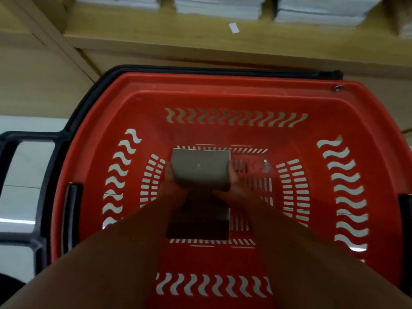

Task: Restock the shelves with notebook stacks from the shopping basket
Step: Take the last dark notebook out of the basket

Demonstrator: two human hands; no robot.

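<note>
Over the middle of the basket floor, toward its far end, a grey notebook stack is held between both hands. The left hand clasps the stack's left edge and the right hand clasps its right edge. Fingers wrap round the sides, with the thumbs at the near corners. Motion blur hides the exact finger positions. The stack sits level, its grey cover facing up, and lies directly between the two hands, touching both. Whether it rests on the basket floor or is raised off it cannot be determined.

A second, dark stack lies flat on the basket floor just behind the grey one, toward the near end. It is partly covered by the wrists and touched by neither hand.

The basket is red plastic with slotted walls. A black handle frame juts out from its left side.

Beyond the basket's far rim runs a wooden shelf. Three piles of white paper goods stand along its back. A small white label lies near its front edge.
</note>
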